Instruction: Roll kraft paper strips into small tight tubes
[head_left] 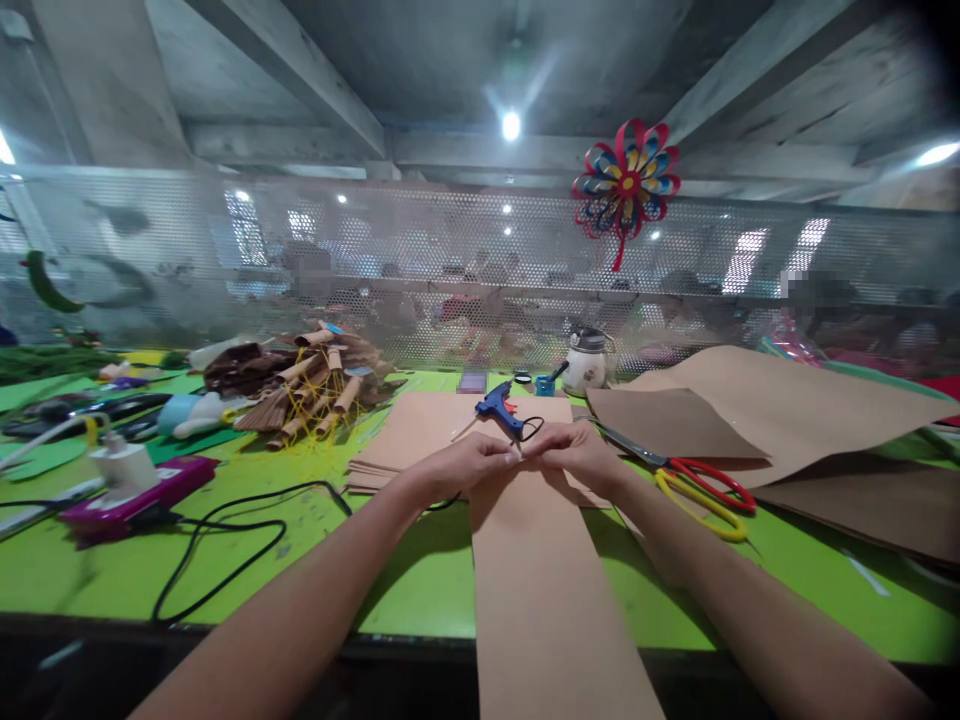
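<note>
Watch for a skewed crease or small tear at the far end of the brown paper strip (547, 590): likely from uneven pull between left hand (478, 462) and right hand (579, 452). Could also kink over the front edge of the green table (307, 570), given the long near part running past it and out of frame. Might bump the blue glue gun (495, 404), lying just beyond both hands; can't tell whether hot, so treat as a burn or smear risk. Could catch the scissors (701, 492) too, lying near on the right, or tug the black cord (214, 530) on the left. Grip: pinched closed on both sides, thumb to finger, nearly meeting at the strip's far end. Holding thin paper only near the edge, so probably easy to slip or crumple. Can't see contact surfaces or judge squeeze.
</note>
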